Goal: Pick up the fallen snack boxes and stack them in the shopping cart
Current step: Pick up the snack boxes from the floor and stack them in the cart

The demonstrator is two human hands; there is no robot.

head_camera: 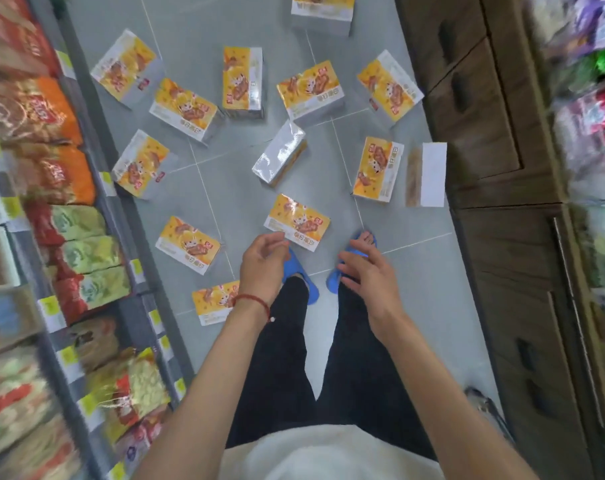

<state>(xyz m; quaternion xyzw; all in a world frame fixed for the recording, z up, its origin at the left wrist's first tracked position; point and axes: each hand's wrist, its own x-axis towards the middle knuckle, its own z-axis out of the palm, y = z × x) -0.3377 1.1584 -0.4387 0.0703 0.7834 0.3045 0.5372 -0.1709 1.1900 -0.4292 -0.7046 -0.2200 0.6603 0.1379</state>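
Hovering over scattered snack boxes (296, 221) on tiled floor (224, 178): left grip (263, 268), right grip (370, 277), both loose-fingered, holding nothing.

The aisle is narrow. A shelf (51, 202) packed with snack bags walls the left side and a wooden cabinet (501, 133) closes the right. On the grey floor (224, 181) between them the boxes (141, 164) lie scattered flat, most of them apart, with strips of bare tile to reach down into. In the far row they crowd together, some touching at the corners. The nearest box (296, 221) sits just ahead of the blue slippers (309, 289), open from above. A white box (429, 174) lies just beside the cabinet, tight on that side. The widest bare tile is right of the legs.
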